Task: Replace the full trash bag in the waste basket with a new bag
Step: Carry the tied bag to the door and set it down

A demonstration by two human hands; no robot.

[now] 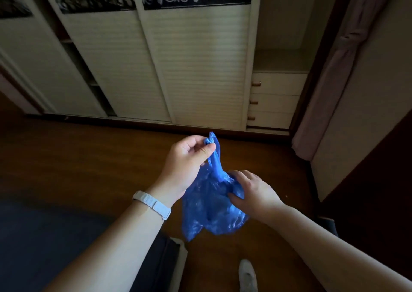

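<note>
A blue plastic trash bag [209, 211] hangs in the air above the wooden floor, in front of me. My left hand [185, 160] pinches one of its twisted handles at the top, lifting it upward. My right hand [252, 191] grips the bag's upper right side, fingers pressed into the crumpled plastic. The bag looks bunched and partly filled; its contents cannot be made out. No waste basket shows in the head view.
A white wardrobe with sliding slatted doors [196, 69] and small drawers [274, 100] lines the far wall. A tied pink curtain [343, 53] hangs at right. Wooden floor [89, 158] spreads below; a dark blue surface [44, 236] lies at lower left, a white slipper [247, 276] at bottom.
</note>
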